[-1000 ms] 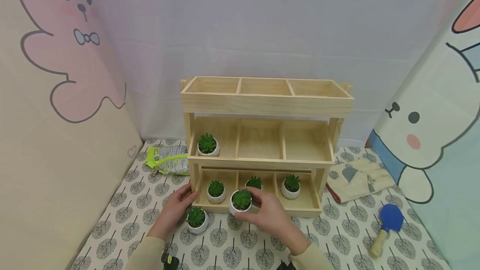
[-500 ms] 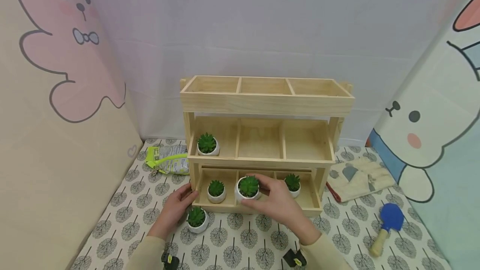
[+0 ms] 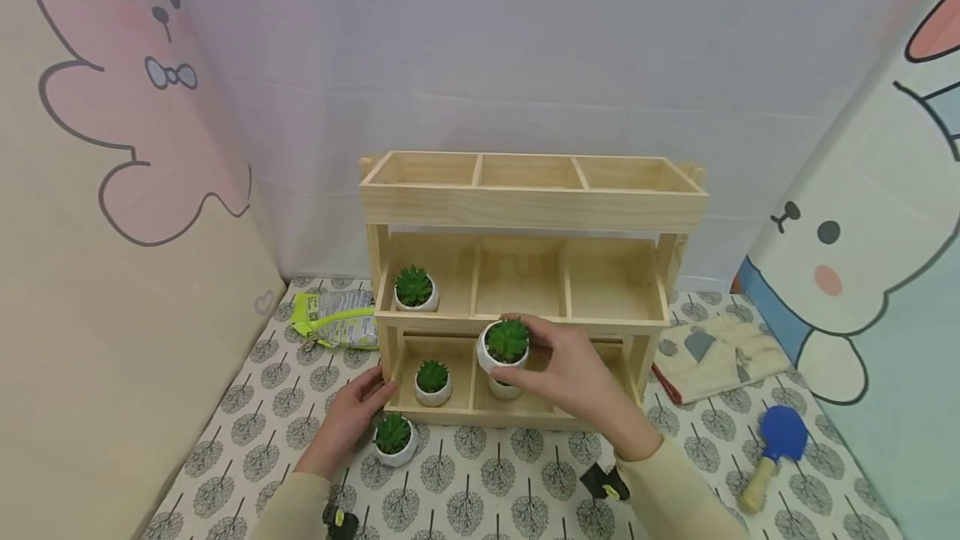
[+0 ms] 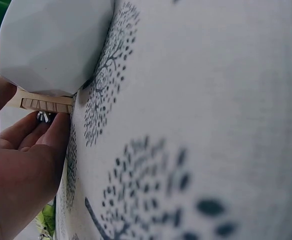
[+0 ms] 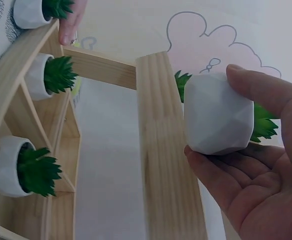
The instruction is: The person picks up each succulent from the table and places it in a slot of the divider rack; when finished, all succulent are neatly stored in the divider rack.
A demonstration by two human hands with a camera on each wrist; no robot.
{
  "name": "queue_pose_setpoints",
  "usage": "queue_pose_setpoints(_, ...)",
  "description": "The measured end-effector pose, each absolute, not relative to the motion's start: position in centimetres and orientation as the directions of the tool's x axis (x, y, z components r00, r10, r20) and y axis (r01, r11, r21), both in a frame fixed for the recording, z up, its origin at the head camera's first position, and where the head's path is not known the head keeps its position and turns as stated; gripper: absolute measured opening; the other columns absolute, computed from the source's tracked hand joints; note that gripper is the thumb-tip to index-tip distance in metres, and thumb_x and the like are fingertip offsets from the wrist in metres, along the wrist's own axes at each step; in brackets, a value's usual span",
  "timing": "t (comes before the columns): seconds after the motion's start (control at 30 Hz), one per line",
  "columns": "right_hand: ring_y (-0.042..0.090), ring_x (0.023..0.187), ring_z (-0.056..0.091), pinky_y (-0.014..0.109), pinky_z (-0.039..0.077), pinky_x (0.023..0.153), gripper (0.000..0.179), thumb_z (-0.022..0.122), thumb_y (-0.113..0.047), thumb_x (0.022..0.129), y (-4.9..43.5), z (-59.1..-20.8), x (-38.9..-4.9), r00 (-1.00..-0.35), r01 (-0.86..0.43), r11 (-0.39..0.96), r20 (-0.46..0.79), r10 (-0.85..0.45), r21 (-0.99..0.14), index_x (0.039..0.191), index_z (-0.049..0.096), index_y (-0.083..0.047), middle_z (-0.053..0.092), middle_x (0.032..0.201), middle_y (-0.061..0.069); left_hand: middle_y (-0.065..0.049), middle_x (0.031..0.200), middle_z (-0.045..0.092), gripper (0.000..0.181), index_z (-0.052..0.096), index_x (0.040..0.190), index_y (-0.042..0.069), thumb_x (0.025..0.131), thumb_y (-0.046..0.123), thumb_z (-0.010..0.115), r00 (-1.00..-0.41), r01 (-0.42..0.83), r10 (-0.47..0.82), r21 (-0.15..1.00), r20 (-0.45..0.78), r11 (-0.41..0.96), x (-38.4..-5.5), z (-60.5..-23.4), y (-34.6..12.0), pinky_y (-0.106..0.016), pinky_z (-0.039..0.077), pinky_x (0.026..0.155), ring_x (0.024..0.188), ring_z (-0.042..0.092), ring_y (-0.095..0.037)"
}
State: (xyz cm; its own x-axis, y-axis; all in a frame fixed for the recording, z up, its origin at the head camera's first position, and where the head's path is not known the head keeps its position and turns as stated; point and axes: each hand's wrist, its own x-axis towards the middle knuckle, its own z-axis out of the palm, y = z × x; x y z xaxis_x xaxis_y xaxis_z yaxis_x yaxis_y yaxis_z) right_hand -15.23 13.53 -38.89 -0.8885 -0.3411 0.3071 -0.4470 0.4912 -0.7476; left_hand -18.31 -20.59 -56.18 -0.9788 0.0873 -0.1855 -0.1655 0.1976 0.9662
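My right hand (image 3: pixel 573 369) holds a small potted succulent (image 3: pixel 507 344) by its faceted white pot, thumb and fingers on opposite sides. It is in front of the middle tier's front board, above another succulent in the lower middle compartment, which it partly covers. In the right wrist view, the held pot (image 5: pixel 218 112) lies sideways between thumb and fingers. My left hand (image 3: pixel 351 419) grips the lower left end of the wooden three-tier shelf (image 3: pixel 532 211). Beside that hand, a potted succulent (image 3: pixel 394 440) stands on the patterned cloth, its white pot (image 4: pixel 53 45) large in the left wrist view.
One succulent (image 3: pixel 415 287) sits in the middle tier's left compartment, another (image 3: pixel 432 382) in the lower left one. A green packet (image 3: pixel 335 319) lies left of the shelf. Gloves (image 3: pixel 716 357) and a blue trowel (image 3: pixel 782 437) lie to its right.
The right hand has lifted the succulent up and to the right, from the lower tray's front to the middle tier's front board. The left hand stays on the shelf end.
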Motion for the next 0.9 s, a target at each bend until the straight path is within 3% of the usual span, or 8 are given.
queue_pose_setpoints(0.27, 0.022, 0.107, 0.074, 0.031, 0.061, 0.092, 0.060, 0.092, -0.024, 0.084, 13.8, -36.8, -16.3, -0.886, -0.437, 0.441, 0.291, -0.360, -0.784, 0.136, 0.067, -0.007, 0.075, 0.116, 0.003, -0.027, 0.160, 0.040, 0.068, 0.039, 0.160, 0.000, 0.105, 0.030, 0.067, -0.978, -0.171, 0.084, 0.967, -0.190, 0.191, -18.2, -56.1, -20.5, -0.050, 0.046, 0.113, 0.144, 0.044, -0.042)
queue_pose_setpoints(0.53, 0.031, 0.115, 0.071, 0.042, 0.059, 0.099, 0.066, 0.091, -0.027, 0.084, 14.2, -35.7, -17.8, -0.912, -0.399, 0.506, 0.275, -0.304, -0.764, 0.139, 0.064, -0.003, 0.073, 0.123, 0.011, -0.027, 0.159, 0.041, 0.068, 0.039, 0.159, 0.000, 0.105, 0.031, 0.066, -0.978, -0.175, 0.081, 0.966, -0.193, 0.191, -18.2, -56.0, -20.4, -0.050, 0.045, 0.113, 0.144, 0.045, -0.041)
queue_pose_setpoints(0.9, 0.027, 0.111, 0.072, 0.036, 0.061, 0.094, 0.056, 0.091, -0.024, 0.084, 14.3, -36.1, -20.5, -0.908, -0.420, 0.515, 0.344, -0.240, -0.747, 0.129, 0.068, -0.001, 0.074, 0.118, 0.011, -0.025, 0.158, 0.043, 0.065, 0.041, 0.159, 0.002, 0.106, 0.029, 0.066, -0.976, -0.194, 0.061, 0.963, -0.208, 0.188, -18.2, -56.0, -20.4, -0.049, 0.047, 0.112, 0.142, 0.047, -0.041)
